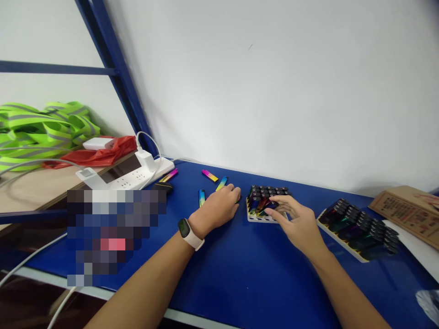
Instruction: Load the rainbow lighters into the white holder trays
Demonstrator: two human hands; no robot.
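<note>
My right hand (297,224) is at the near right corner of a white holed tray (255,218). Its thumb and fingers pinch a shiny dark-red lighter (263,205) with a black top, which leans in the tray. Rows of black-topped lighters (262,189) stand behind it. To the left of this tray, my left hand (221,206), with a watch (185,228) on the wrist, lies with curled fingers near the table; what is under the fingers is mostly hidden. Close by lie loose gradient lighters: a blue-yellow one (222,183), another blue one (201,197) and a pink-yellow one (210,175).
A second filled tray (343,241) stands on the right, before a cardboard box (408,212). At left are a white power strip (135,176) with chargers and cables, a red bag (103,155) and green reflective straps (48,130). A white wall (274,91) rises behind the blue table (240,274).
</note>
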